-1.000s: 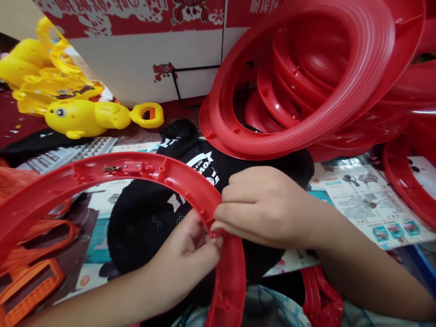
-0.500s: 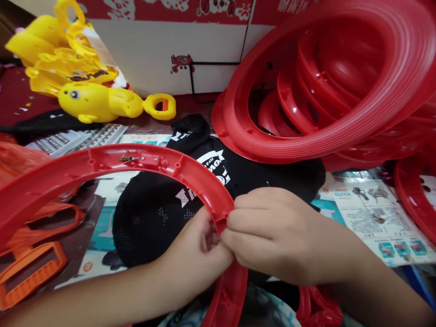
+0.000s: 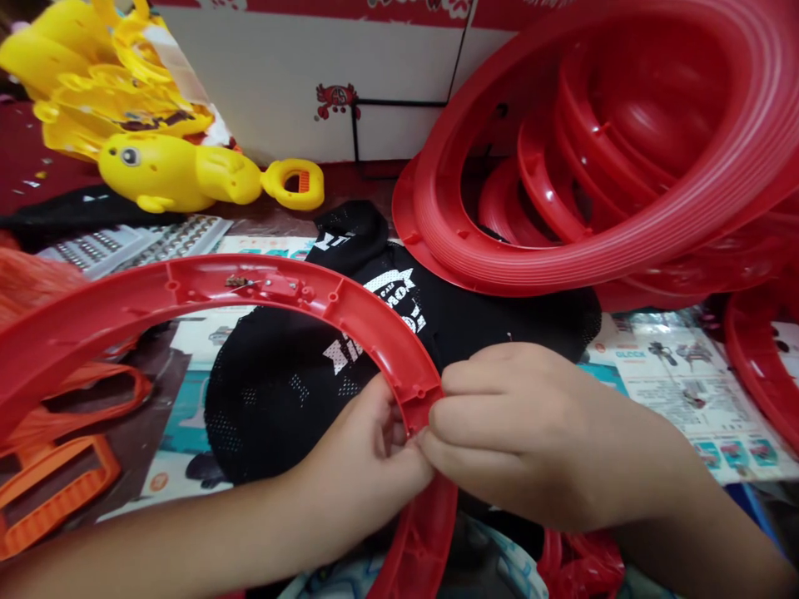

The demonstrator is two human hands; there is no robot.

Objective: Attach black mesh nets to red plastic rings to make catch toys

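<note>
While gripping the red ring point(image 3: 250, 287) at one spot on its near arc, closed tight, fingertips nearly meeting: left hand point(image 3: 368, 466) from the inner side, right hand point(image 3: 518, 433) from the outer, presumably to steady the rim against twisting. Held raised, arching left above black mesh cloth point(image 3: 280, 399) and printed sheets point(image 3: 674, 366) on the tabletop point(image 3: 134, 424). Further back, right: leaning stack of red rings point(image 3: 562, 249). Far left: yellow toy point(image 3: 175, 170) before cardboard box point(image 3: 280, 83).

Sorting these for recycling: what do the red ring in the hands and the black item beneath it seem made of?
The red ring looks like rigid moulded plastic, slightly glossy: ribs, pegs and screw bosses show. The black item seems a matt mesh fabric: fine holes, soft folds, white printed lettering.
</note>
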